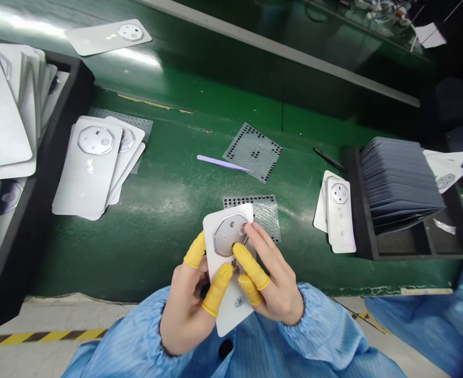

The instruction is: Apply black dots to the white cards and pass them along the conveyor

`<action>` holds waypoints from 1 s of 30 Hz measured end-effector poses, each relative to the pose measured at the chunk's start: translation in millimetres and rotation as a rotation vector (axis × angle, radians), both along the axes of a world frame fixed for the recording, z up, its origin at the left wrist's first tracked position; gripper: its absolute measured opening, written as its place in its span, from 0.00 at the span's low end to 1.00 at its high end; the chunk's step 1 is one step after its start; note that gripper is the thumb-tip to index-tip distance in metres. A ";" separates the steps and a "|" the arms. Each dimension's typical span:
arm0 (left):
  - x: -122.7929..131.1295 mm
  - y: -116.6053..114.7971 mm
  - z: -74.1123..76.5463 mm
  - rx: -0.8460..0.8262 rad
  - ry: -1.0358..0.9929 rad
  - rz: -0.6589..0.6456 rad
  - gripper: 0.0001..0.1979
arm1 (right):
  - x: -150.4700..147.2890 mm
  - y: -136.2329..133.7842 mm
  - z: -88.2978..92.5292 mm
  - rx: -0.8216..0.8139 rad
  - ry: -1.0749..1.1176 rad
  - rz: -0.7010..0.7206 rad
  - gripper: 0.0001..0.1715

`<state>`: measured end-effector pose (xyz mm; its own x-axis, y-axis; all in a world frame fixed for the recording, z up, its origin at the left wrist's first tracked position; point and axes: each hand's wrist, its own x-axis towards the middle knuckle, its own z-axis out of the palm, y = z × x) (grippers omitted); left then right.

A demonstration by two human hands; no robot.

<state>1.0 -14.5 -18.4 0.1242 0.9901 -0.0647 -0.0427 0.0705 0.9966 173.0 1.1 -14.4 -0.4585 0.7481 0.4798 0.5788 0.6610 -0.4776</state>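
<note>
My left hand (192,299) and my right hand (273,278) hold one white phone back cover (227,310) upright near the front edge of the green bench. Both wear yellow finger cots. Left thumb and finger grip the cover's left side and face. Right fingers rest on its octagonal camera plate (228,234), pressing near the plate's right edge. Just behind the cover lies a clear film sheet (265,207) dotted with small black parts.
A stack of white covers (93,168) lies left, beside a black tray (3,121) of more covers. A second dotted film sheet (253,149) and purple tweezers (219,163) lie mid-bench. Two covers (338,212) and a black rack of grey sheets (400,178) stand right.
</note>
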 end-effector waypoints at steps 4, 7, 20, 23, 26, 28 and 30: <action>0.8 -1.9 7.5 -0.003 -0.046 0.008 0.35 | 2.9 -1.8 5.0 0.001 -0.028 0.013 0.26; 1.8 0.0 11.3 0.018 -0.027 -0.006 0.36 | 5.8 -2.6 8.8 -0.002 -0.072 0.001 0.25; 0.8 2.7 -0.7 -0.012 0.001 0.003 0.35 | 5.0 7.8 5.2 -0.089 -0.026 0.074 0.26; 3.2 14.4 2.6 -0.196 -0.195 -0.007 0.26 | 7.8 11.0 -5.9 -0.149 0.214 -0.056 0.28; 7.2 25.3 6.6 -0.331 -0.246 0.047 0.21 | 2.8 8.8 -11.5 -0.235 0.354 -0.184 0.30; 8.8 29.3 6.6 -0.372 -0.191 0.107 0.19 | -2.2 6.9 -12.2 -0.245 0.374 -0.173 0.31; 7.6 30.6 4.4 -0.392 -0.147 0.153 0.18 | -3.7 6.2 -12.8 -0.228 0.361 -0.142 0.32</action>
<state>8.6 16.1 -14.1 0.0138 0.9019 -0.4317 -0.2217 0.4237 0.8783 169.2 7.4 -27.2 -0.1770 0.8967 0.4056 0.4262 0.4413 -0.7897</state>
